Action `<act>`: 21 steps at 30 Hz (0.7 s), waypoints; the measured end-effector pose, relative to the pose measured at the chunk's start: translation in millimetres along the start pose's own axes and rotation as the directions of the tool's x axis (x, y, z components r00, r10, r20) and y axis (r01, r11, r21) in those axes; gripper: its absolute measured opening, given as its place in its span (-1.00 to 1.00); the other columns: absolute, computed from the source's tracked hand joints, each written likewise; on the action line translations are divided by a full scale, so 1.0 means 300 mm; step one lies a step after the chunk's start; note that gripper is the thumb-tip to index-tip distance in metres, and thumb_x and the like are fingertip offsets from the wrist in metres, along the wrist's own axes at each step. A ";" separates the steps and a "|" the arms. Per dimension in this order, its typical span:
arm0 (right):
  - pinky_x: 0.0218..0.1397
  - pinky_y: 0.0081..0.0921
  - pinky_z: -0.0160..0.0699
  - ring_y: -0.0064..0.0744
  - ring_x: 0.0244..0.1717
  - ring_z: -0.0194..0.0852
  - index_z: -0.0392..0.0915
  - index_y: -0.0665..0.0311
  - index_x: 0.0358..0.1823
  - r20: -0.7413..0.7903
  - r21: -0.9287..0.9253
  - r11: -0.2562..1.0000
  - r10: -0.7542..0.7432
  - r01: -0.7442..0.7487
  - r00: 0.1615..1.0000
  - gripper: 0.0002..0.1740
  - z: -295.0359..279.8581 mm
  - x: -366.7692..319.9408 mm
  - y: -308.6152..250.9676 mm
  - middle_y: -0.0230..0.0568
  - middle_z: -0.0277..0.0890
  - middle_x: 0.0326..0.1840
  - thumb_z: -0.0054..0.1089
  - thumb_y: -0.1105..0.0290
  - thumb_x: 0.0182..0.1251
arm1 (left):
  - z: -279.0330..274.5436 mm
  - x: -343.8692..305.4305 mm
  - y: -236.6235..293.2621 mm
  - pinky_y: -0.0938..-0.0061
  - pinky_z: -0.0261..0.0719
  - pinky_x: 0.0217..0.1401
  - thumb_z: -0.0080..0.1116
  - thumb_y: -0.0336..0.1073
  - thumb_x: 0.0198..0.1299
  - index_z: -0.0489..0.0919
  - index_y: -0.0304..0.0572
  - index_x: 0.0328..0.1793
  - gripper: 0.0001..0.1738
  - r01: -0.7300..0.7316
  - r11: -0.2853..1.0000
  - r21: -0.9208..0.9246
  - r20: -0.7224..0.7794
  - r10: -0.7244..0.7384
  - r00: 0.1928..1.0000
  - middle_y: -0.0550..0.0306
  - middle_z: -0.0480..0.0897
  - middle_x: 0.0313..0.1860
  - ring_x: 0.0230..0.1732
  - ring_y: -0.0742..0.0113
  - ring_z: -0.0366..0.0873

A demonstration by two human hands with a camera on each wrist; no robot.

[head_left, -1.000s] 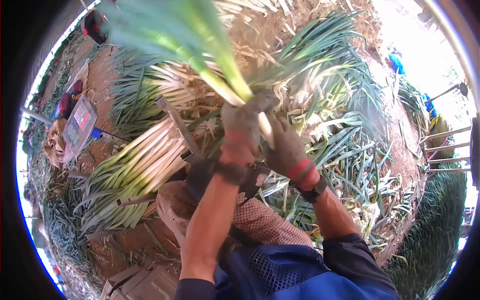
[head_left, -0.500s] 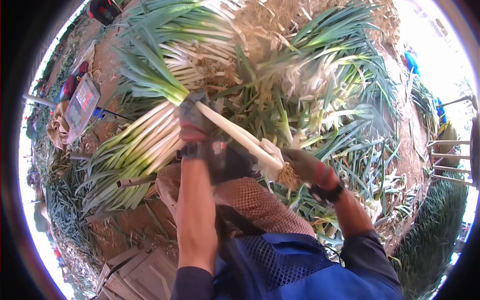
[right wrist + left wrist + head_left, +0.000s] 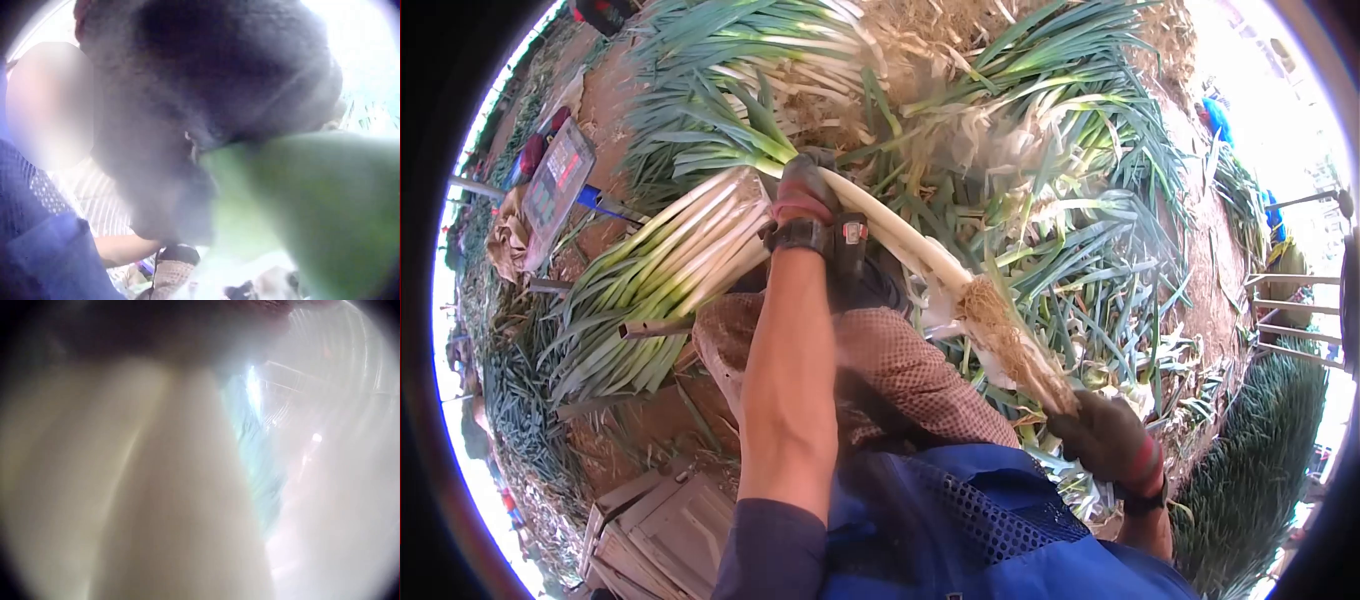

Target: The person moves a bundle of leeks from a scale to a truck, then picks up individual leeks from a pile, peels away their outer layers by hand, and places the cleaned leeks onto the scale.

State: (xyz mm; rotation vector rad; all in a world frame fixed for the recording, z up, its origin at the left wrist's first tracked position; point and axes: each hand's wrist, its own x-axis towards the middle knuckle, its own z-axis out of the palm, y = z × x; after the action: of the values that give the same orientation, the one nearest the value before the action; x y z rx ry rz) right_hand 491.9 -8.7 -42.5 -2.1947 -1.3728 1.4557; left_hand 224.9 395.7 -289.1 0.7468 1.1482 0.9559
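My gloved left hand (image 3: 805, 188) grips a couple of long green onions (image 3: 890, 222) round their stalks, in the middle of the head view. Their green leaves fan out to the upper left, and the white ends with brown roots (image 3: 988, 305) point down to the right. In the left wrist view the pale stalks (image 3: 181, 487) fill the frame, blurred. At lower right, my gloved right hand (image 3: 1108, 440) holds the end of a stripped outer leaf (image 3: 1040, 375), which stretches from near the roots. Close up, the right wrist view shows that leaf (image 3: 312, 200) green under the dark glove.
Left of my knee, a bundle of green onions (image 3: 680, 255) lies on a metal frame (image 3: 655, 328). More onions (image 3: 770, 40) are piled ahead, with discarded leaves (image 3: 1090, 270) to the right. A scale display (image 3: 560, 180) stands at far left, a slatted rack (image 3: 1295, 305) at far right.
The onions swung down from upright, with roots now to the lower right. My right hand moved from the stalks past the roots, down and right, drawing a strip of outer leaf with it.
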 end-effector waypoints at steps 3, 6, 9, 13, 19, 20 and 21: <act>-0.49 -0.35 0.59 -0.28 -0.57 0.69 0.65 0.27 -0.24 0.004 -0.084 0.988 0.134 -0.133 0.991 -0.78 -0.073 -0.209 0.099 -0.16 0.61 -0.62 0.26 0.25 0.43 | -0.052 -0.054 0.090 0.25 0.64 -0.13 0.13 -0.35 0.25 0.69 -0.27 -0.08 -0.78 -0.015 0.993 0.117 -0.084 0.025 0.996 -0.09 0.74 -0.26 -0.23 0.05 0.70; -0.49 -0.50 0.51 -0.53 -0.53 0.57 0.69 0.35 -0.13 -0.234 0.325 0.876 0.439 -0.356 0.867 -0.76 -0.123 -0.246 0.370 -0.27 0.62 -0.50 0.20 0.30 0.46 | -0.089 0.046 0.029 0.29 0.65 -0.15 0.18 -0.39 0.21 0.71 -0.26 -0.05 -0.77 -0.196 0.769 0.608 0.024 0.228 0.973 -0.09 0.77 -0.24 -0.23 0.08 0.73; 0.28 -0.17 0.58 0.07 0.20 0.63 0.42 0.35 0.41 -0.527 -0.636 0.638 0.053 -0.435 0.848 -0.24 -0.049 -0.074 0.504 0.19 0.63 0.17 0.44 0.14 0.24 | 0.056 -0.126 0.106 0.32 0.66 -0.17 0.21 -0.42 0.18 0.71 -0.24 -0.06 -0.78 -0.318 0.559 0.765 0.093 0.394 0.915 -0.09 0.77 -0.25 -0.25 0.11 0.74; 0.11 -0.16 0.75 -0.01 0.40 0.46 0.02 0.34 0.64 -0.326 0.191 0.975 -0.043 0.110 0.945 0.23 0.135 0.316 0.421 0.24 0.13 0.60 0.65 0.07 0.07 | 0.073 -0.147 0.121 0.34 0.66 -0.19 0.24 -0.35 0.20 0.69 -0.26 -0.05 -0.77 -0.376 0.287 0.881 0.218 0.460 0.861 -0.09 0.77 -0.22 -0.24 0.13 0.73; 0.13 -0.36 0.65 -0.36 0.20 0.61 0.39 0.47 0.36 -0.249 0.711 0.648 -0.129 0.272 0.960 -0.33 0.269 0.704 0.130 0.08 0.60 0.18 0.43 0.30 0.31 | 0.012 -0.126 0.105 0.26 0.62 -0.24 0.19 -0.25 0.22 0.67 -0.28 -0.19 -0.77 -0.304 0.797 0.522 0.010 0.351 0.936 -0.04 0.71 -0.34 -0.37 0.06 0.64; 0.13 -0.34 0.65 -0.34 0.19 0.63 0.47 0.43 0.31 -0.272 0.735 0.635 -0.048 0.239 0.961 -0.43 0.260 0.714 0.107 0.07 0.65 0.12 0.38 0.32 0.35 | -0.017 -0.047 0.081 0.25 0.60 -0.25 0.17 -0.20 0.23 0.66 -0.28 -0.21 -0.74 -0.133 0.975 0.178 -0.065 0.146 0.987 -0.05 0.69 -0.36 -0.39 0.06 0.61; 0.11 -0.26 0.64 -0.20 0.11 0.66 0.56 0.34 0.23 -0.312 0.154 0.892 -0.365 0.426 0.877 -0.47 0.256 0.708 0.138 0.10 0.67 0.05 0.37 0.17 0.33 | -0.017 -0.030 0.093 0.24 0.58 -0.26 0.15 -0.14 0.24 0.66 -0.28 -0.24 -0.69 0.065 0.978 -0.196 -0.054 -0.077 0.996 -0.05 0.67 -0.38 -0.42 0.05 0.57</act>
State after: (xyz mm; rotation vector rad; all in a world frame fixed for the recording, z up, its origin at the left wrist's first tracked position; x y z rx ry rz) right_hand 476.0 105.0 -241.4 -1.7608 -1.3859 1.0497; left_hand 212.4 399.4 -262.2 0.5190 1.1094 1.0194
